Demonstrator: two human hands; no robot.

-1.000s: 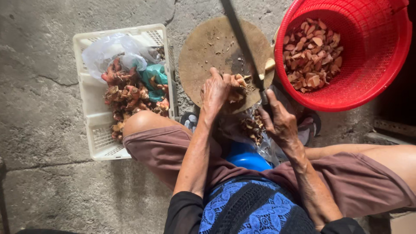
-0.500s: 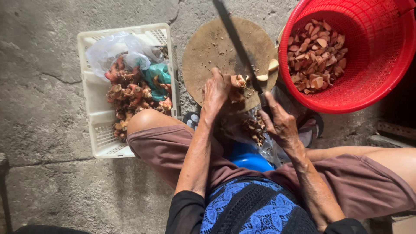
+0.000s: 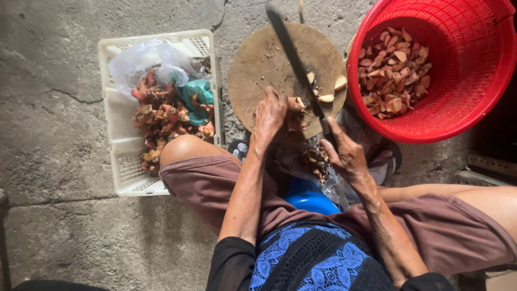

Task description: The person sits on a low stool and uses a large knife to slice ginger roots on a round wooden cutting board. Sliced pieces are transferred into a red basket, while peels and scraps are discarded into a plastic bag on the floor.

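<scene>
My left hand (image 3: 269, 114) presses a knobbly reddish-brown root (image 3: 295, 119) onto a round wooden chopping board (image 3: 264, 64). My right hand (image 3: 344, 156) grips the handle of a long dark knife (image 3: 293, 59), its blade slanting across the board over the root. A few pale cut slices (image 3: 326, 90) lie on the board by the blade.
A red plastic basket (image 3: 463, 91) at the upper right holds several cut slices. A white crate (image 3: 121, 134) on the left holds whole roots and plastic bags. More root scraps lie on a plastic sheet (image 3: 315, 161) below the board. I sit on a blue stool (image 3: 309, 196) on concrete.
The knife blade has come down lower onto the root and fresh slices lie by it. The view has shifted slightly.
</scene>
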